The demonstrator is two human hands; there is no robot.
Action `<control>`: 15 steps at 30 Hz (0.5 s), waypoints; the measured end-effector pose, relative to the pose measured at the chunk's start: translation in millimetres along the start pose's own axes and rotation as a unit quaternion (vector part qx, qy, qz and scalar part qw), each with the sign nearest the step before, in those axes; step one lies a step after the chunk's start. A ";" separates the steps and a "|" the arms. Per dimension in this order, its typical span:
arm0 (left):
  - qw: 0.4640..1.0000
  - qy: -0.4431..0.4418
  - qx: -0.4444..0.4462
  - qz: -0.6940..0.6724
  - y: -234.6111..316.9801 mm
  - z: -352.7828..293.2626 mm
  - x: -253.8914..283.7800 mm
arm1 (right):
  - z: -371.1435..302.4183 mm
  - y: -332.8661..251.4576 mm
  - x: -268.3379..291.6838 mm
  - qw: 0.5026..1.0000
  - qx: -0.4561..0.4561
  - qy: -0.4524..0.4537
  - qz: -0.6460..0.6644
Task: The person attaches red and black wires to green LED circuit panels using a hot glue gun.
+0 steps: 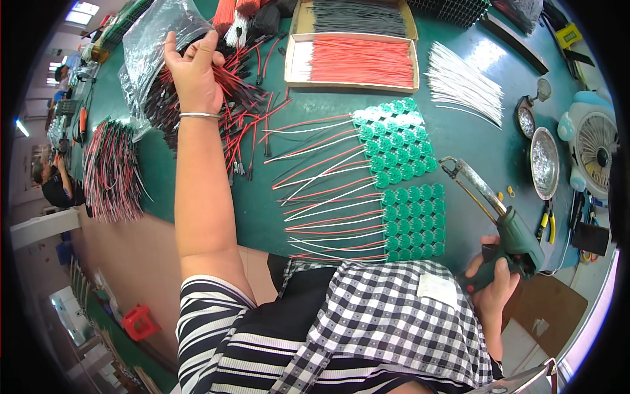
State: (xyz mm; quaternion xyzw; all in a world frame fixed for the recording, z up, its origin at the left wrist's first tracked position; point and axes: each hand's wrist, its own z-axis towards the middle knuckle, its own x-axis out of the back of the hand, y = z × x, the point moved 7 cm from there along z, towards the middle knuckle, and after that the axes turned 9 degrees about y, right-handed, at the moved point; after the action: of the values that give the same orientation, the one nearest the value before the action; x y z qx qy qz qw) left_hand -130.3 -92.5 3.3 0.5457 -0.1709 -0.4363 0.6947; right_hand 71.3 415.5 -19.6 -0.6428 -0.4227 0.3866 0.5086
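My left hand (195, 75) reaches to the far left, over a heap of red and black wires with black connectors (239, 88). Its fingers are partly bent and apart, against a clear plastic bag (147, 49); I see nothing held in them. At the right, my right hand (495, 282) is wrapped round the handle of a green soldering gun (518, 240), whose metal tip points up and left. Between my hands lie two panels of round green circuit boards, a far one (397, 144) and a near one (413, 223). Red, white and black wires run leftward from their left edges.
A box of red wires (361, 60) and one of black wires (357, 18) stand at the back, beside loose white wires (464, 82). Metal dish (545, 163), fan (590, 148) and yellow-handled pliers (546, 223) lie right. A wire bundle (113, 171) hangs over the left edge.
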 end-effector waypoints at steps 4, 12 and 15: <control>0.997 -0.022 -0.017 -0.071 1.4 -19.0 -13.6 | 2.0 -1.8 -2.5 1.000 0.014 -0.013 -0.002; 0.993 -0.046 -0.108 -0.015 41.0 -35.2 -36.3 | 0.8 -2.2 -4.2 1.000 0.021 -0.006 -0.001; 0.974 0.056 -0.218 0.008 92.8 -22.3 -27.8 | 5.6 1.1 -2.1 0.998 -0.012 0.009 0.066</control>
State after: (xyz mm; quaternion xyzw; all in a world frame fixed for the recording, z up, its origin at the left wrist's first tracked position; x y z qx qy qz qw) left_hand -91.0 -54.7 86.3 0.4030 -0.0372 -0.4263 0.8090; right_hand 65.6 415.2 -21.6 -0.6793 -0.3792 0.4083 0.4777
